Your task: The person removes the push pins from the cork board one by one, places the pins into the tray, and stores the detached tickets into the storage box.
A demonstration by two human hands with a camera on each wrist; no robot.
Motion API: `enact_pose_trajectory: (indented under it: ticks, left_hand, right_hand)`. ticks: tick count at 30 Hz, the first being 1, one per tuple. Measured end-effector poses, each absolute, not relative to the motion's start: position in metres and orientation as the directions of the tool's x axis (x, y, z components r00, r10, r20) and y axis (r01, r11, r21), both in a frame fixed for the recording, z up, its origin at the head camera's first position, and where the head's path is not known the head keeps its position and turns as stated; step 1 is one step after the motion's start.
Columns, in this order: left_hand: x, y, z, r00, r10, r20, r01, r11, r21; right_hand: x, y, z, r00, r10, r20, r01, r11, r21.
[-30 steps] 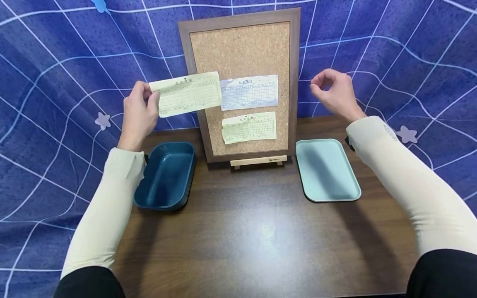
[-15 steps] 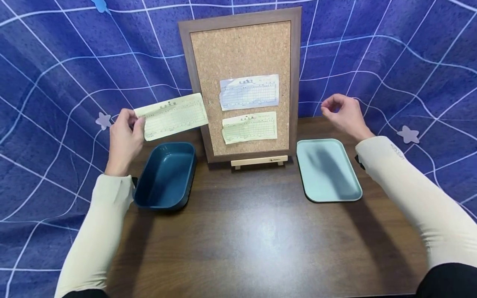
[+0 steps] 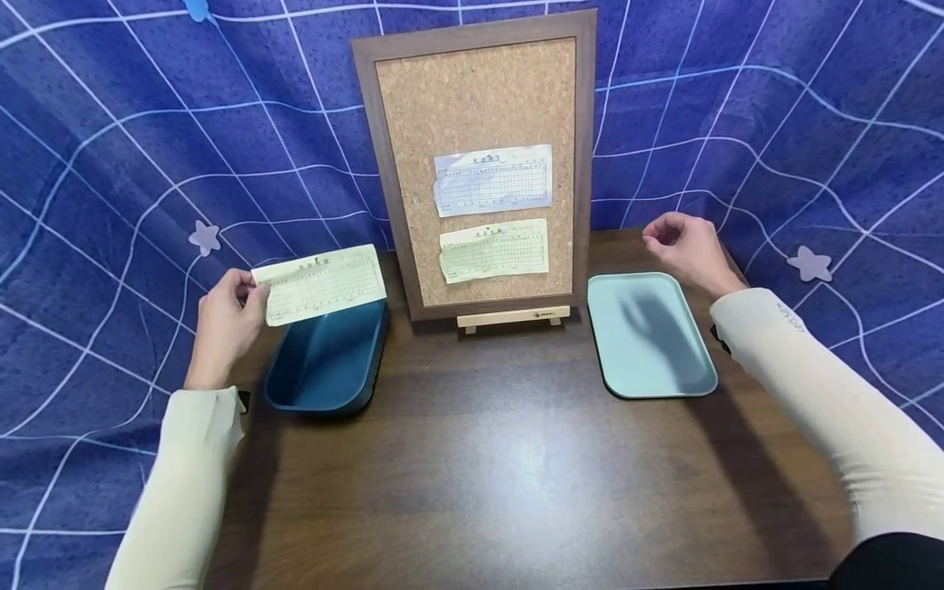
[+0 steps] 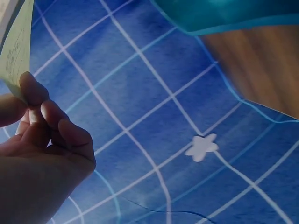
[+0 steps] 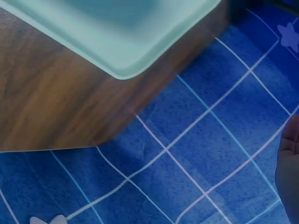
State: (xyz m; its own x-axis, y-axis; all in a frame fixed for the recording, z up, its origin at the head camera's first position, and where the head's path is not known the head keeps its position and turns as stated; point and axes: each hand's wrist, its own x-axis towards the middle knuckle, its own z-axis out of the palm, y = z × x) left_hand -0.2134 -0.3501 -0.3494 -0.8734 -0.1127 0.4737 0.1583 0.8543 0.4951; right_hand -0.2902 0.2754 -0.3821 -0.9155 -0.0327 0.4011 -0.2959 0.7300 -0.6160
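In the head view my left hand (image 3: 230, 319) pinches a pale green paper form (image 3: 324, 283) by its left edge, between thumb and fingers. The form hangs above the far part of a dark blue tray (image 3: 372, 360) and hides some of it. The left wrist view shows the same form (image 4: 17, 51) edge-on between the fingertips. My right hand (image 3: 689, 250) is over the far right of a light green tray (image 3: 649, 336), thumb and forefinger curled toward each other. Whether anything small lies between them is too small to tell. Only part of this hand (image 5: 288, 172) enters the right wrist view.
A framed cork board (image 3: 479, 98) stands on a small wooden easel (image 3: 512, 317) at the back. On it are a bluish form (image 3: 494, 182) and a green form (image 3: 494, 252). A blue patterned curtain (image 3: 96, 205) surrounds the brown table (image 3: 472, 459).
My left hand has carried the green form away from the cork board, down and to the left, over the dark blue tray. The right hand has moved down and slightly right.
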Motion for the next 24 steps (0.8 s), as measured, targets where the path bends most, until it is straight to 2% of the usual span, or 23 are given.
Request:
enact_pose_trajectory:
  ticks: [5,11,24]
  left_hand:
    - [-0.209,-0.360,-0.367,-0.899,-0.110,0.424,0.123,0.866,0.485]
    - [-0.207,-0.365,-0.388,-0.923,-0.108,0.369,0.097,0.864,0.495]
    - [-0.201,-0.367,-0.413,-0.927,-0.273,0.258,-0.104,0.846,0.523]
  right_hand:
    - [-0.291,0.279,-0.394,-0.921,-0.043,0.388,-0.285,0.753,-0.593]
    - [-0.291,0.280,-0.409,-0.952,-0.042,0.302,-0.223,0.772,-0.595]
    - [-0.288,0.277,-0.440,-0.980,-0.078,0.184,-0.176,0.770,-0.613]
